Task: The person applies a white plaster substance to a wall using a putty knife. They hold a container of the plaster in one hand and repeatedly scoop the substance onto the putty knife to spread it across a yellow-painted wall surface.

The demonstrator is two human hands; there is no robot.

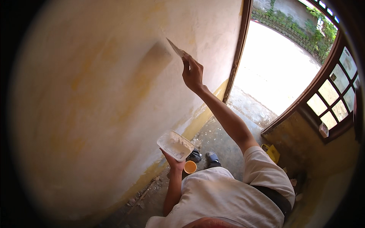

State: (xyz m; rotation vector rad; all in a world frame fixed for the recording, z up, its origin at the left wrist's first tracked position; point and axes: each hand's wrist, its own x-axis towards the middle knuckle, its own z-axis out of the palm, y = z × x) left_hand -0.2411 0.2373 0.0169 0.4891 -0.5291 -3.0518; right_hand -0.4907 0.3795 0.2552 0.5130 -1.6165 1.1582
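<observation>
My right hand [193, 73] is raised at the wall with its fingers closed round a putty knife [175, 48]. The blade is seen nearly edge-on and points up and left toward the wall; whether it touches the surface I cannot tell. Low down, my left hand [175, 161] grips a clear plastic tub [175, 146] from beneath. White paste or powder lines the tub's inside, thicker on its right side. The wall [102, 114] is coated in patchy white, with yellow showing through in places. A shadow falls on it left of the knife.
An orange round container [190, 167] stands on the grey floor [218, 138] by my feet. Rubble [142, 195] lies along the wall's base. To the right are an open doorway [273, 68], a paned window [332, 95] and a yellow bag-like object [271, 153].
</observation>
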